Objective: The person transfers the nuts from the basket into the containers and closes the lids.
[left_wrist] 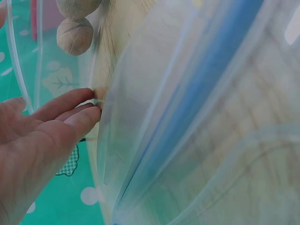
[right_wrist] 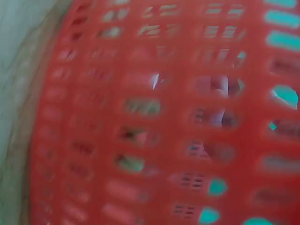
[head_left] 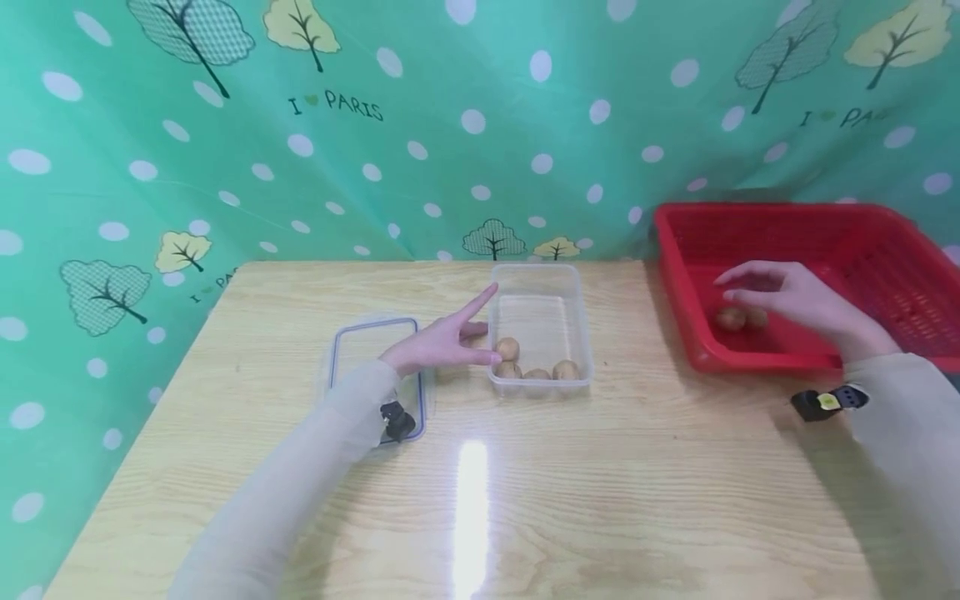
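My left hand [head_left: 446, 340] is at the left side of a clear plastic container [head_left: 542, 273], its index finger and thumb spread along the rim. Several walnuts [head_left: 566, 370] lie at the container's near end. In the left wrist view the fingers of the left hand [left_wrist: 42, 136] are extended against the clear wall, near the walnuts [left_wrist: 75, 36]. My right hand [head_left: 798, 300] reaches into the red basket [head_left: 697, 333], fingers loosely bent above two walnuts [head_left: 731, 317]. No thing shows between its fingers. In the right wrist view the slotted basket wall [right_wrist: 178, 98] hides that hand.
A clear lid with a blue seal [head_left: 375, 323] lies on the wooden table [head_left: 600, 483], partly under the left forearm. A green patterned cloth [head_left: 480, 150] hangs behind the table. Black wrist cameras [head_left: 397, 421] sit on both sleeves.
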`<state>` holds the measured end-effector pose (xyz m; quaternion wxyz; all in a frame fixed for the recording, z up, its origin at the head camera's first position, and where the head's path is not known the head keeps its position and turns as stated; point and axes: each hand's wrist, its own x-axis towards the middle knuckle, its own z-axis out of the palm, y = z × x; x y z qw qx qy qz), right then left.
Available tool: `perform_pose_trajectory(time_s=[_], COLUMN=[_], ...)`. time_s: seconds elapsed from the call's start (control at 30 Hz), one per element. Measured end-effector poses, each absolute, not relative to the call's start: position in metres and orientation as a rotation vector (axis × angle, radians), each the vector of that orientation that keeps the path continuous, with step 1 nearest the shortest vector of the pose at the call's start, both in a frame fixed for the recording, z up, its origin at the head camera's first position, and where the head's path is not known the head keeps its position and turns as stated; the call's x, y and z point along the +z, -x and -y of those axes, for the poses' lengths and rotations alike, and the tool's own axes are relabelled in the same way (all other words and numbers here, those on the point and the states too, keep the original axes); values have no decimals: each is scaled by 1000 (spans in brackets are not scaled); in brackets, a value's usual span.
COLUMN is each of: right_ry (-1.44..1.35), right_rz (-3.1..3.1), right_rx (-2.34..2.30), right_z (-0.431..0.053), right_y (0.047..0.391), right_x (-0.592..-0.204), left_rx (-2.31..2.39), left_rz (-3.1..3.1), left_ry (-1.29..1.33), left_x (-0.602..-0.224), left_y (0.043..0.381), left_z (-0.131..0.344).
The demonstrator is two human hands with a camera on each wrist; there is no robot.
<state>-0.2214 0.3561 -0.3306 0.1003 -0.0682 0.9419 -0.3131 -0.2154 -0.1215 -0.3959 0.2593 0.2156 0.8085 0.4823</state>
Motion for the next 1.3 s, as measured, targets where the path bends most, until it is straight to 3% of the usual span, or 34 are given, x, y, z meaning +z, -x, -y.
perform_pose_trajectory(time_s=[0.6,1.3], right_ry=[268,419], right_rz=[-2772,-2683], right_rx=[-881,-671], right_z=[-377,-368], right_y=[233,242], right_x=[-350,-359], left_rx=[1306,1327], left_rz=[-2185,-2176], left_ry=[-606,-588], left_x=[-393,-394], left_y=[215,215], left_z=[121,121])
